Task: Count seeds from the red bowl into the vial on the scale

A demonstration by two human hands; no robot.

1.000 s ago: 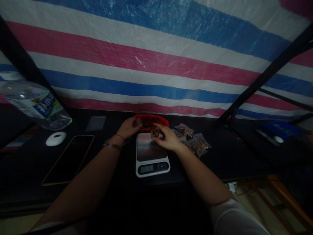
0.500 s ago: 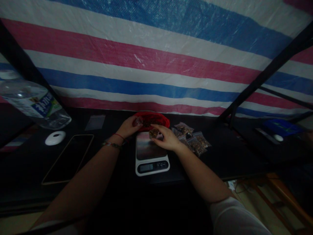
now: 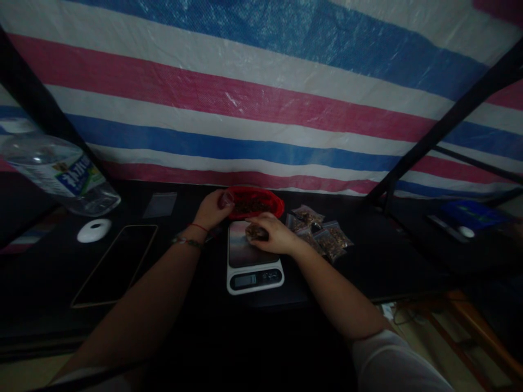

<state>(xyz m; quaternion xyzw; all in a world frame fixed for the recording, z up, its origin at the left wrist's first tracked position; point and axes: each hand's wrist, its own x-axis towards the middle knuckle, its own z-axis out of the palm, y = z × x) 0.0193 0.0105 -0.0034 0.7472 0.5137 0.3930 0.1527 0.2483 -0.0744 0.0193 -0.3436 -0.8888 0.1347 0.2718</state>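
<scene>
My left hand is closed round a small clear plastic thing at the left rim of a red basket. Loose dark brown bits lie inside that basket. In front of it stands a white kitchen scale with a metal plate and a small display, whose digits I cannot read. Over the plate, my right hand grips a small clear container of brown bits. Whether this container rests on the plate or hangs just above it, I cannot tell.
Several small zip bags of brown bits lie right of the scale. To the left are a flat zip bag, a phone, a white oval object and a large plastic bottle. A striped sheet hangs behind.
My right hand has moved down and slightly back from the basket with the container, now lower over the scale plate. My left hand has shifted slightly left, uncovering more of the basket.
</scene>
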